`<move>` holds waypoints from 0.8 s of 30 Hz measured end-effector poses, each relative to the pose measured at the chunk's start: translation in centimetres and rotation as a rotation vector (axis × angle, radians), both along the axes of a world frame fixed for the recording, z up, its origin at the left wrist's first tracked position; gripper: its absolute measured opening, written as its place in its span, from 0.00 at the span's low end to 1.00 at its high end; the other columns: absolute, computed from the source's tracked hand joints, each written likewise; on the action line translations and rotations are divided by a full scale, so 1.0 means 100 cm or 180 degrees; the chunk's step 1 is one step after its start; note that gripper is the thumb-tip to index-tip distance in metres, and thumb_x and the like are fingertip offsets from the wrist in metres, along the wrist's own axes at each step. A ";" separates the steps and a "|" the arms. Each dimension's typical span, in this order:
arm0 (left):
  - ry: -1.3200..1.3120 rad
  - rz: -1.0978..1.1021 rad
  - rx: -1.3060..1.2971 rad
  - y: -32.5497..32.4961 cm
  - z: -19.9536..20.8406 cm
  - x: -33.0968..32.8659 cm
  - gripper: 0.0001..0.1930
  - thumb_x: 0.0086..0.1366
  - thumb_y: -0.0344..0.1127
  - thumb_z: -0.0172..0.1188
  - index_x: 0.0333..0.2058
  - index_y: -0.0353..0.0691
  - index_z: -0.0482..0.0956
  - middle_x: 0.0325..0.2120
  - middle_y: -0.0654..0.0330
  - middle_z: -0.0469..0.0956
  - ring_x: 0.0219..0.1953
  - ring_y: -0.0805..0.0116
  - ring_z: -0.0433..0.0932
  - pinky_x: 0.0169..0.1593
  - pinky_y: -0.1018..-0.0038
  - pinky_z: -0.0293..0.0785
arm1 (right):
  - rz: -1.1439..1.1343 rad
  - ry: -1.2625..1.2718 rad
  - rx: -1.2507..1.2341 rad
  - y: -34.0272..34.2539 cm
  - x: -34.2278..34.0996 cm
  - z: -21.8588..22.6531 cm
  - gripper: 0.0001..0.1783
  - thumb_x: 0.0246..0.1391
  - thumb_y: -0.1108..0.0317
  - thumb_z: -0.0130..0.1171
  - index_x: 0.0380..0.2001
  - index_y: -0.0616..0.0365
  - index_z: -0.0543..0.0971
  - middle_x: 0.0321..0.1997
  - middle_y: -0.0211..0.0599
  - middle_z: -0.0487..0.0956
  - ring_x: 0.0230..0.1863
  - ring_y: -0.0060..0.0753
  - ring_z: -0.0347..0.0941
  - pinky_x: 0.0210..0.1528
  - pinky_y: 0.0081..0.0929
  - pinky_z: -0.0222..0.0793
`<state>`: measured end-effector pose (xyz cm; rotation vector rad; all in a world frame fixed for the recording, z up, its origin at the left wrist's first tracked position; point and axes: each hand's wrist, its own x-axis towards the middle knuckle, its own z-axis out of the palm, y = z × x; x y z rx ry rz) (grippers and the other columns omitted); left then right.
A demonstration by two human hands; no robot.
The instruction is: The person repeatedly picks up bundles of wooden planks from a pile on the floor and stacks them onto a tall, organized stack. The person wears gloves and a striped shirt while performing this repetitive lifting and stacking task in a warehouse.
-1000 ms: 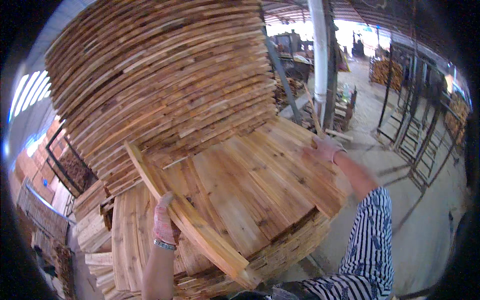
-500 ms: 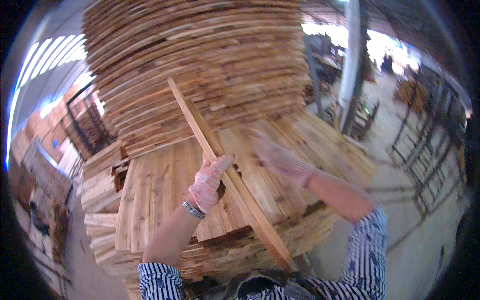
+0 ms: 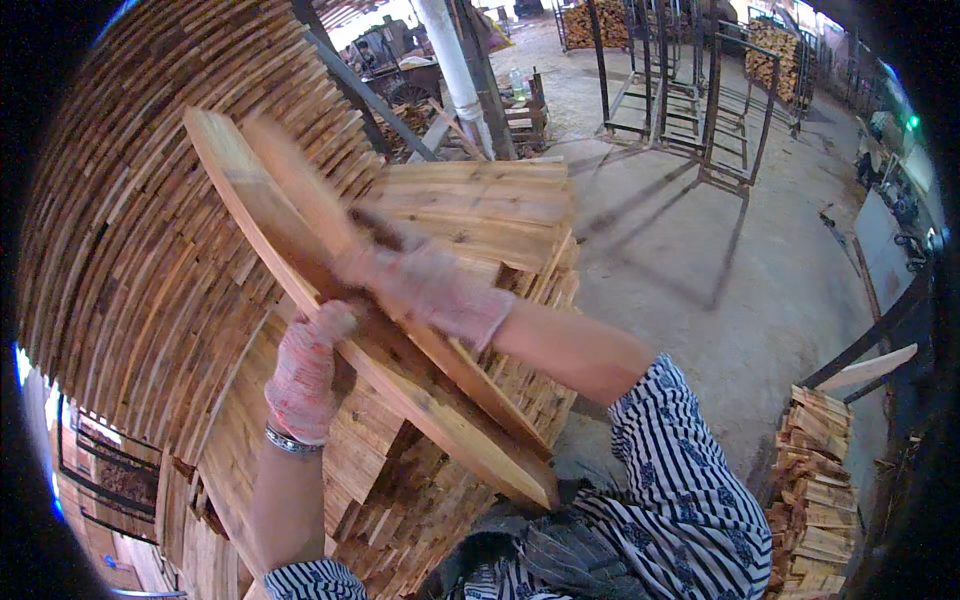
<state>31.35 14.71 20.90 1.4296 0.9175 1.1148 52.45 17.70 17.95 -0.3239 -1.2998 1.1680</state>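
Both my hands wear pale gloves with reddish flecks. My left hand (image 3: 308,375) is closed on the edge of a long wooden board (image 3: 430,405), which slants from the upper left down toward my body. Beside it, a second wooden board (image 3: 292,178) stands at a slight angle, its far end smeared by motion. My right hand (image 3: 430,285) is blurred too; it appears wrapped over the second board's edge, though its fingers are indistinct. Under the boards lies a stack of planks (image 3: 470,210), partly covered by my arms.
A tall wall of stacked boards (image 3: 150,240) rises at the left. Beyond the planks stand a pale post (image 3: 450,70) and metal rack frames (image 3: 725,130) on the concrete floor (image 3: 650,250). A pile of wood pieces (image 3: 815,490) lies at the lower right.
My view has swung to the right. The two boards have spread apart and sit broadside. My right hand has come from off to the side onto the second board; the left keeps its grip.
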 end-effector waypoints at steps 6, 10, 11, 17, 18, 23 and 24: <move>-0.0562 0.0283 -0.0044 -0.020 0.116 0.004 0.32 0.64 0.59 0.65 0.46 0.28 0.78 0.30 0.57 0.82 0.30 0.64 0.83 0.39 0.67 0.83 | -0.2311 -0.0256 -0.0902 -0.027 0.164 -0.017 0.36 0.71 0.39 0.41 0.73 0.49 0.61 0.56 0.28 0.71 0.51 0.21 0.69 0.54 0.28 0.70; -0.0646 0.0971 0.0083 -0.052 0.170 -0.069 0.37 0.62 0.65 0.65 0.48 0.29 0.77 0.26 0.57 0.80 0.25 0.64 0.81 0.33 0.71 0.82 | -0.2420 0.0196 -0.2249 -0.004 0.219 -0.048 0.29 0.68 0.41 0.51 0.53 0.57 0.74 0.41 0.40 0.78 0.35 0.33 0.75 0.42 0.29 0.75; -0.0624 0.1354 -0.0014 -0.060 0.172 -0.079 0.37 0.62 0.63 0.66 0.51 0.29 0.76 0.29 0.57 0.81 0.28 0.65 0.81 0.35 0.72 0.82 | -0.2243 0.0409 -0.2209 0.011 0.207 -0.063 0.31 0.67 0.39 0.52 0.53 0.58 0.74 0.43 0.42 0.78 0.38 0.34 0.76 0.43 0.32 0.75; 0.1674 0.1453 -0.0039 -0.027 0.126 -0.165 0.40 0.64 0.49 0.67 0.69 0.35 0.63 0.51 0.56 0.79 0.48 0.66 0.79 0.51 0.73 0.77 | -0.3647 0.0155 -0.2437 0.116 0.209 -0.158 0.40 0.59 0.35 0.57 0.60 0.56 0.74 0.51 0.41 0.77 0.53 0.35 0.74 0.53 0.38 0.70; 0.2505 0.1318 0.0076 -0.028 0.114 -0.197 0.42 0.64 0.46 0.67 0.71 0.36 0.59 0.55 0.54 0.77 0.52 0.65 0.78 0.55 0.71 0.76 | -0.3758 -0.0360 -0.3105 0.119 0.170 -0.133 0.39 0.61 0.35 0.54 0.60 0.58 0.73 0.55 0.45 0.76 0.57 0.40 0.73 0.57 0.43 0.68; 0.3942 0.0924 0.0691 0.005 0.056 -0.154 0.49 0.57 0.48 0.70 0.72 0.36 0.55 0.63 0.43 0.71 0.63 0.52 0.73 0.65 0.63 0.69 | -0.3937 -0.0447 -0.2738 0.151 0.234 -0.180 0.39 0.61 0.40 0.56 0.67 0.54 0.69 0.57 0.44 0.77 0.55 0.38 0.72 0.57 0.37 0.69; 0.4338 0.1009 0.0608 -0.001 0.056 -0.164 0.51 0.56 0.50 0.71 0.72 0.37 0.55 0.64 0.42 0.69 0.64 0.50 0.71 0.66 0.62 0.67 | -0.3376 -0.0947 -0.2575 0.125 0.213 -0.164 0.40 0.59 0.43 0.60 0.69 0.50 0.67 0.55 0.40 0.79 0.52 0.35 0.73 0.55 0.34 0.71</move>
